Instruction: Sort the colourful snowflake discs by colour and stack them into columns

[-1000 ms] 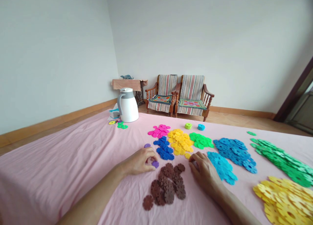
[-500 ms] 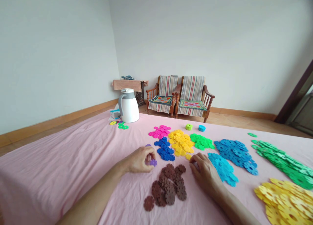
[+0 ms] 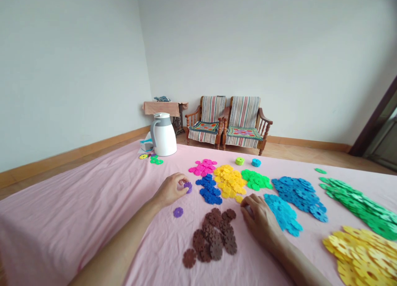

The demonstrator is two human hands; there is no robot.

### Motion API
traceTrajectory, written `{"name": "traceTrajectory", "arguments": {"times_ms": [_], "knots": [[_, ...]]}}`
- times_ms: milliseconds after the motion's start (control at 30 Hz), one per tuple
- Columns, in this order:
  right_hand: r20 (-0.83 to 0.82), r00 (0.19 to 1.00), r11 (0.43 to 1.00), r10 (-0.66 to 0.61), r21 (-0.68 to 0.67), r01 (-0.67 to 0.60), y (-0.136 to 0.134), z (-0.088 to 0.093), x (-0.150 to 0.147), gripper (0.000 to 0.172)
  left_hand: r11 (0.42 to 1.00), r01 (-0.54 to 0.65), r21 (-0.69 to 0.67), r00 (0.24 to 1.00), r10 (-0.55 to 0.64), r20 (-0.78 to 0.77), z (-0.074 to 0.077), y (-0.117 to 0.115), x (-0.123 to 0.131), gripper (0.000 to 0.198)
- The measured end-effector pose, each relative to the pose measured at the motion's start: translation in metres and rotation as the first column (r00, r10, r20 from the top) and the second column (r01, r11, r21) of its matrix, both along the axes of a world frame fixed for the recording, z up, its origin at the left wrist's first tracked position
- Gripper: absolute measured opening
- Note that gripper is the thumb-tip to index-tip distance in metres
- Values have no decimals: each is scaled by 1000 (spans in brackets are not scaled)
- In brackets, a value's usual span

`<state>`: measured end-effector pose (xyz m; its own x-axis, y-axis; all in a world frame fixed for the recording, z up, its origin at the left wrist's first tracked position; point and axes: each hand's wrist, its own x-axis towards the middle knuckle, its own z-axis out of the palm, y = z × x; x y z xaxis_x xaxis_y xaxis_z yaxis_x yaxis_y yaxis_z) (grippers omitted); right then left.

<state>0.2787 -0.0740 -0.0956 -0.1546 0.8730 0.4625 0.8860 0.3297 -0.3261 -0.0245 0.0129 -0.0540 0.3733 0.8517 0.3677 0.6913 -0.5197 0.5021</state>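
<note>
My left hand [image 3: 171,189] has its thumb and fingers pinched on a purple snowflake disc [image 3: 188,188], left of the dark blue discs [image 3: 208,191]. A second purple disc [image 3: 178,212] lies flat on the cloth, just below that hand. My right hand [image 3: 259,215] rests on the cloth with its fingers curled under; whatever may be inside them is hidden. It sits between the brown disc pile [image 3: 214,236] and the light blue discs [image 3: 283,213]. Near its fingertips is the edge of the yellow disc pile [image 3: 229,180].
Pink discs [image 3: 203,167], bright green discs [image 3: 256,180], blue discs [image 3: 299,195], dark green discs [image 3: 359,205] and large yellow discs [image 3: 366,257] lie in piles on the pink cloth [image 3: 77,203]. A white jug [image 3: 165,139] stands at the back left. Two wooden chairs [image 3: 243,124] are beyond.
My left hand has let go of one purple disc, which now lies on the cloth, and has moved away from me to grasp the other. My right hand stays in place.
</note>
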Motion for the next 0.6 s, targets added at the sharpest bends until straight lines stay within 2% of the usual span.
{"name": "traceTrajectory", "arguments": {"times_ms": [300, 467, 533, 600], "knots": [[12, 1000, 1000, -4, 2, 4, -1, 1, -1, 17, 999, 34, -11, 999, -35, -5, -2, 0, 1, 17], [4, 1000, 1000, -4, -23, 4, -2, 2, -1, 17, 999, 30, -12, 999, -30, 18, 8, -5, -5, 12], [4, 1000, 1000, -4, -30, 5, -1, 1, -1, 17, 991, 92, -93, 996, -91, 11, 14, -10, -11, 8], [4, 1000, 999, -4, -36, 4, -1, 0, -1, 17, 951, 180, -253, 982, -189, -13, 19, -16, -18, 11]]}}
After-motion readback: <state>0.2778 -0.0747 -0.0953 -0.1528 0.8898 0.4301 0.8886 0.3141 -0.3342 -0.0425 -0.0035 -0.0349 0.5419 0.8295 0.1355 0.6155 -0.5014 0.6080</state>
